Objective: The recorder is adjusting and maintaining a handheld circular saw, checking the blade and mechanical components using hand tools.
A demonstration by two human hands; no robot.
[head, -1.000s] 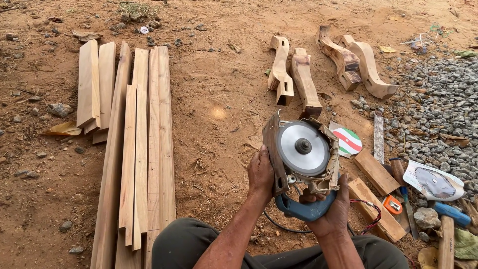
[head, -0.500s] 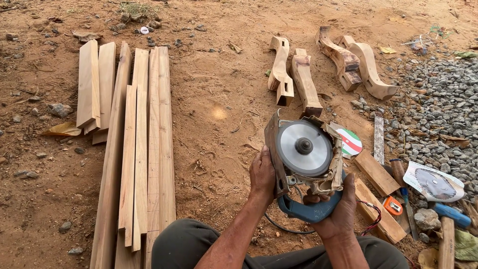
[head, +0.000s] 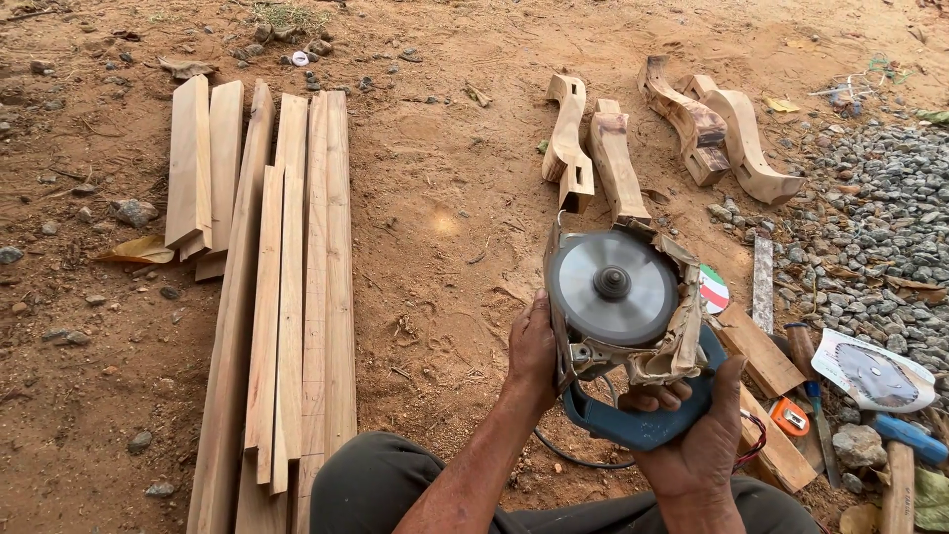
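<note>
Right hand (head: 704,445), fingers (head: 654,398) curled through the blue handle of a circular saw (head: 623,316); left hand (head: 532,358) clasps the saw's left edge. The saw is held above the lap, disc facing the camera. Long planks (head: 287,287) lie on the dirt to the left, carved wooden legs (head: 593,148) beyond, gravel (head: 880,227) to the right.

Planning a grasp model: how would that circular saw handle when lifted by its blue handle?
Probably front-heavy: the circular saw carries its metal blade and guard ahead of the grip, and both the left hand and right hand support it. Rigid body. The trailing cord would likely drag.
</note>
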